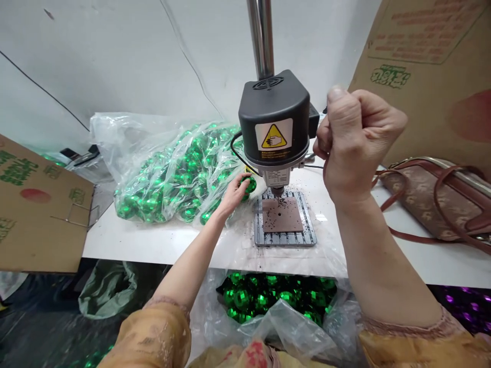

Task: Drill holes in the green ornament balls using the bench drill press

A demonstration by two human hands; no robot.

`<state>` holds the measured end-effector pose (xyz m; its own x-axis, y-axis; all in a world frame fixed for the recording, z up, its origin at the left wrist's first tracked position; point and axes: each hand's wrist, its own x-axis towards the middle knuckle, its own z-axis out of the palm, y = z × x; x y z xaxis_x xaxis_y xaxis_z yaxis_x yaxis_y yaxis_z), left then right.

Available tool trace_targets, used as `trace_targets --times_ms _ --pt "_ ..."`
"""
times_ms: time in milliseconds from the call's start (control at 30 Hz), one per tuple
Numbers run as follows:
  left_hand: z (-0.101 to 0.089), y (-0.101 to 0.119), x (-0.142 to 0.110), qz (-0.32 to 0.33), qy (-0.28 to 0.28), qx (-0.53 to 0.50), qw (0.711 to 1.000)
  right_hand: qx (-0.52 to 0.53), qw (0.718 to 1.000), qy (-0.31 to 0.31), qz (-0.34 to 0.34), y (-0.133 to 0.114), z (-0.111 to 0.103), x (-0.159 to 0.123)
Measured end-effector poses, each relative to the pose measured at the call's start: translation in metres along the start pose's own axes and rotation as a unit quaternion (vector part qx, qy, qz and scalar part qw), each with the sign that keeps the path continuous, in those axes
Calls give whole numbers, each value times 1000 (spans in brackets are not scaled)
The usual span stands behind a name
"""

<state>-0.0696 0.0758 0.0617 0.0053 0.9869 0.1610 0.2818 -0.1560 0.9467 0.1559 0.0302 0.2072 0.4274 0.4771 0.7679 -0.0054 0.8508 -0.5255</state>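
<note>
White table (126, 240); green ball (251, 185) held in left hand (235, 192) — likely light, slick, best gripped round sides; right hand (355, 135) fisted — contents hidden.

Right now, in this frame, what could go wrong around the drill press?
The left hand holds a green ball near the drill chuck, so it might get nicked if the chuck is spinning. Dark specks on the brown pad could make a ball slip there. The loose plastic bag nearby might snag.
</note>
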Motion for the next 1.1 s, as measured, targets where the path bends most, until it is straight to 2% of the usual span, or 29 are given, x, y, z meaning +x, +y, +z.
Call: trace_targets --times_ms 67,167,233,300,367,433,567,833,1100 --pt "-6 9 -18 -68 -13 -144 987 -1 1000 -2 -3 1 0 0" --pt "-6 23 -42 -118 -36 -302 945 3 1000 -2 12 2 -1 0" --pt "1 28 -55 -133 -52 -343 929 9 1000 6 13 3 0 0" --pt "11 28 -67 -143 -56 -350 924 9 1000 13 9 6 0 0" --pt "20 23 -75 -142 -44 -329 933 2 1000 16 7 8 0 0" --pt "28 15 -81 -121 -36 -275 953 -8 1000 11 8 8 0 1" --pt "37 0 -84 -60 -62 -185 979 -28 999 -12 19 5 -2 0" --pt "40 -9 -74 -7 -129 -15 992 -6 1000 0 21 -1 0 -3" --pt "51 4 -73 29 -97 72 992 -53 998 -5 13 -1 -1 -1"
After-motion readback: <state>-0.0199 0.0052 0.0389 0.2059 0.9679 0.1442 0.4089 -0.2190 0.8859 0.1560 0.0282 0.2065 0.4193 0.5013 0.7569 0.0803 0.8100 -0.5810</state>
